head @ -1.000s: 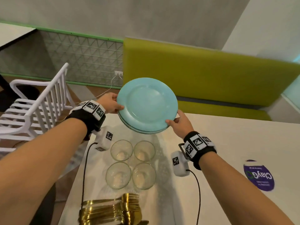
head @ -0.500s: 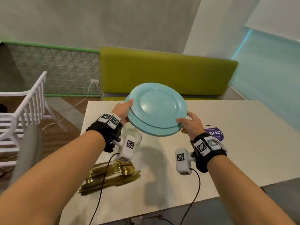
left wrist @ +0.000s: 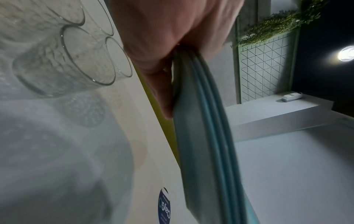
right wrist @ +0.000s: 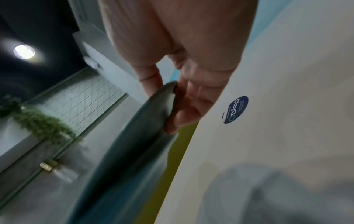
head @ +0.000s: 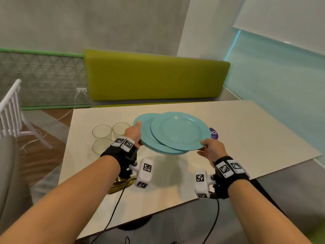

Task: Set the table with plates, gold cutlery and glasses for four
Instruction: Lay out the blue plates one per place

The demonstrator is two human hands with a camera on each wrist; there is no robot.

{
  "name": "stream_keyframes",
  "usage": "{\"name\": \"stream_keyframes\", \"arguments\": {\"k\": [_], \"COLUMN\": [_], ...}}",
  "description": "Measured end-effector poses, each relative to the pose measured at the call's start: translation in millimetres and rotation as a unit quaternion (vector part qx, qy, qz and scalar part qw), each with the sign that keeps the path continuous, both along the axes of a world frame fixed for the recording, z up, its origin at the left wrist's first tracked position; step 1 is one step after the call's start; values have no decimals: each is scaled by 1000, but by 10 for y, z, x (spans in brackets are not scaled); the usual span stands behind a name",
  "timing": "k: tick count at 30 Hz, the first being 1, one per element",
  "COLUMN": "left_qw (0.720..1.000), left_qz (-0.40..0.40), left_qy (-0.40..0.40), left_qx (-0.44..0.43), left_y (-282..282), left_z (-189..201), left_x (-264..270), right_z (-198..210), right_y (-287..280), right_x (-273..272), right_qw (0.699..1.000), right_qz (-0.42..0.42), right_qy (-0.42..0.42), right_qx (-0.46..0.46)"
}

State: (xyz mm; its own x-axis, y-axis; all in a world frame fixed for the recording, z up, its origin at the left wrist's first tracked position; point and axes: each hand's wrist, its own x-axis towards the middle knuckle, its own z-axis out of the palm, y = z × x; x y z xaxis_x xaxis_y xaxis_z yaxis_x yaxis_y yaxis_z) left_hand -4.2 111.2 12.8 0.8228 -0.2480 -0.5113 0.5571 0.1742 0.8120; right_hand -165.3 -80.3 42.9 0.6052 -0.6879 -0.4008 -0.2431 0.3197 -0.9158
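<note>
I hold a stack of turquoise plates [head: 151, 138] in the air above the pale table [head: 246, 131]. My left hand [head: 134, 133] grips the stack's left rim [left wrist: 193, 84], thumb on top. My right hand [head: 210, 149] pinches the rim of the top plate [head: 179, 131], which has slid to the right off the others; the same plate's rim [right wrist: 164, 97] shows between thumb and fingers in the right wrist view. Clear glasses [head: 102, 132] [left wrist: 67, 57] stand on the table to the left. Gold cutlery [head: 121, 185] lies near the front edge, mostly hidden under my left wrist.
A round purple sticker [head: 214, 133] [right wrist: 235, 109] lies on the table just right of the plates. A green bench back [head: 154, 76] runs behind the table. A white chair [head: 12, 110] stands on the left beyond the table edge.
The plates have come lower and flatter over the table. The top plate has slid to the right away from the stack, held by my right hand. My view has swung right.
</note>
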Motion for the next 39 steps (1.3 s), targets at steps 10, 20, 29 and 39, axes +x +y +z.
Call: {"name": "stream_keyframes", "arguments": {"k": [10, 20, 29, 39], "left_qw": [991, 984, 987, 992], "left_qz": [95, 121, 100, 82], "left_qy": [-38, -55, -56, -53], "left_qx": [82, 119, 109, 85], "left_y": [166, 399, 409, 416], "left_z": [-27, 18, -77, -164], "left_x": [268, 454, 343, 207], "right_z": [-278, -799, -1219, -1343], "right_y": [-351, -178, 24, 240], "right_x": [-257, -452, -510, -526], "right_qw": [986, 983, 979, 973], "right_qz": [-136, -146, -110, -107], "right_qy": [-44, 56, 152, 172], "right_qx": [83, 93, 80, 112]}}
